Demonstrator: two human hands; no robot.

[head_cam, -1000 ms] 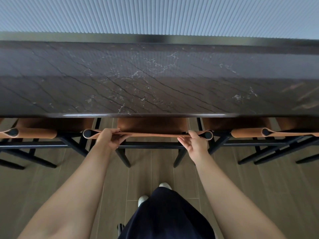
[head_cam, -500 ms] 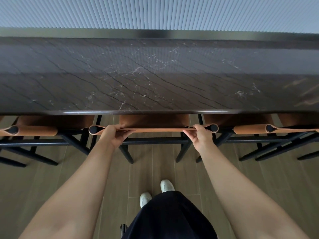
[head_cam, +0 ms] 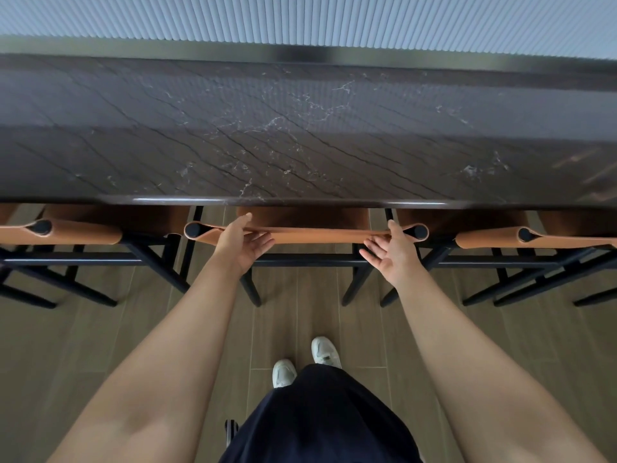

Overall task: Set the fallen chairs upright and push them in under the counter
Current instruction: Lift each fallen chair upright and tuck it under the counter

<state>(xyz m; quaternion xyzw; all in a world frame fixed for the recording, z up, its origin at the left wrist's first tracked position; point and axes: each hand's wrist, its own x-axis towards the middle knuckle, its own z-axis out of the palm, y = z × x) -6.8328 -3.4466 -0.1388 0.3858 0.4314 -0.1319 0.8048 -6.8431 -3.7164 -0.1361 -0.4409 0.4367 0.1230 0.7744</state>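
The middle chair [head_cam: 317, 234] stands upright with its tan leather backrest just in front of the dark marble counter [head_cam: 300, 135] edge; its seat lies under the counter. My left hand [head_cam: 241, 243] is at the backrest's left end with fingers spread and straight, the thumb over the strap. At the right end my right hand [head_cam: 392, 250] has its fingers splayed, palm showing, barely touching the strap. Neither hand grips anything.
A matching chair [head_cam: 76, 232] stands on the left and another [head_cam: 494, 237] on the right, both tucked under the counter. Their black legs spread over the wooden floor. My white shoes [head_cam: 305, 360] stand behind the middle chair. A ribbed wall runs behind the counter.
The middle chair slid further in under the counter. Both hands, which gripped the backrest before, have opened and let go of it.
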